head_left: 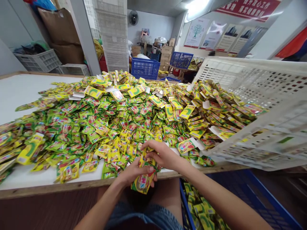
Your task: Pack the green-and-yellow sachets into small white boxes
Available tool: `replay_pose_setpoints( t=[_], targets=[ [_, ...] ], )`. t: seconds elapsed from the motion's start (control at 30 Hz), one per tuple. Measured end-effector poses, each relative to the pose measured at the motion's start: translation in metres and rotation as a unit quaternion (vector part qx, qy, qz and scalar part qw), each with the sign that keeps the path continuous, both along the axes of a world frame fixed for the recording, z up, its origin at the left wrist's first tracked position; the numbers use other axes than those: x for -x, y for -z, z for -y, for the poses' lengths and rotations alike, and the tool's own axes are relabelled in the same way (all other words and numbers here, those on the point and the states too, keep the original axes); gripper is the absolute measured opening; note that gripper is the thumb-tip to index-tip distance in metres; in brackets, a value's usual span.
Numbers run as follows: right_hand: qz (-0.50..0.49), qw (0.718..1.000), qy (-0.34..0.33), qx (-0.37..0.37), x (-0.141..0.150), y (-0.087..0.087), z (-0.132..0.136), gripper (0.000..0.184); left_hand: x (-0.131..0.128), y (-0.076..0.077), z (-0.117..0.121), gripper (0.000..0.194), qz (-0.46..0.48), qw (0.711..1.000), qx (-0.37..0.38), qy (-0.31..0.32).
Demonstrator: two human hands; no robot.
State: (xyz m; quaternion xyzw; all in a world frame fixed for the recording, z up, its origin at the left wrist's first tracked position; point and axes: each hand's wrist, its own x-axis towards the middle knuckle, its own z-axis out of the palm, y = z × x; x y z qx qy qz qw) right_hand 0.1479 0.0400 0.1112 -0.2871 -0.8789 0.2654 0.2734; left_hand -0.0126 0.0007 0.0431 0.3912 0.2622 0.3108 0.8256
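Observation:
My left hand (136, 171) is wrapped round a small printed carton (143, 182), green and yellow with a red patch, held tilted over the table's front edge. At the carton's upper end my right hand (163, 155) has its fingers curled and pinched on a small yellow packet (146, 152). Whether the packet is partly inside the carton is hidden by the fingers. Just beyond both hands lie loose yellow packets (114, 153), and behind them a broad heap of green packets (79, 127). A flattish yellow carton with an open white flap (187, 145) rests right of my right hand.
A white plastic crate (249, 76) lies tipped on the right, with many yellow cartons (213, 105) spilling out. More cartons (93, 92) top the heap. Below the table at right stands a blue crate (259, 198) beside yellow cartons (203, 210). The wooden table edge (72, 187) runs before my lap.

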Motion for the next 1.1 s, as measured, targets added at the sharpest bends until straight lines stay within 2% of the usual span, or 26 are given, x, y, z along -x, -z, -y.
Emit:
replay_pose_setpoints(
  t=[0.1,0.27,0.43,0.53,0.63,0.77,0.83,0.93,1.03,1.1],
  targets=[
    [-0.002,0.998,0.005,-0.062,0.001,0.011,0.001,0.032,0.0,0.002,0.001,0.031,-0.008,1.0,0.004,-0.009],
    [0.009,0.995,0.045,-0.093,-0.002,0.018,0.0,0.046,0.002,0.001,0.002,0.032,-0.014,1.0,0.001,-0.014],
    [0.103,0.977,0.113,-0.147,-0.006,0.011,0.002,0.028,0.001,-0.001,-0.001,0.03,-0.032,0.999,-0.02,-0.025],
    [0.128,0.969,0.139,-0.161,-0.002,0.008,0.007,0.021,0.0,0.0,-0.002,0.03,-0.057,0.997,-0.029,-0.045],
    [0.122,0.973,0.13,-0.143,0.001,0.006,0.013,0.013,0.001,0.0,-0.001,0.029,-0.075,0.995,-0.039,-0.052],
    [0.063,0.989,0.107,-0.085,-0.001,0.004,0.02,0.002,0.001,-0.004,-0.002,0.032,-0.09,0.993,-0.056,-0.057],
    [0.029,0.989,0.123,-0.071,-0.003,0.005,0.023,0.007,0.0,-0.006,-0.007,0.037,-0.095,0.989,-0.08,-0.082],
    [-0.009,0.986,0.159,-0.055,-0.007,0.01,0.025,0.017,-0.004,-0.004,-0.017,0.039,-0.116,0.971,-0.154,-0.138],
    [0.002,0.979,0.192,-0.071,-0.01,0.016,0.025,0.018,-0.012,0.005,-0.028,0.035,-0.136,0.952,-0.222,-0.159],
    [0.033,0.976,0.198,-0.085,-0.012,0.021,0.024,0.019,-0.016,0.015,-0.032,0.031,-0.14,0.947,-0.239,-0.164]
  ],
)
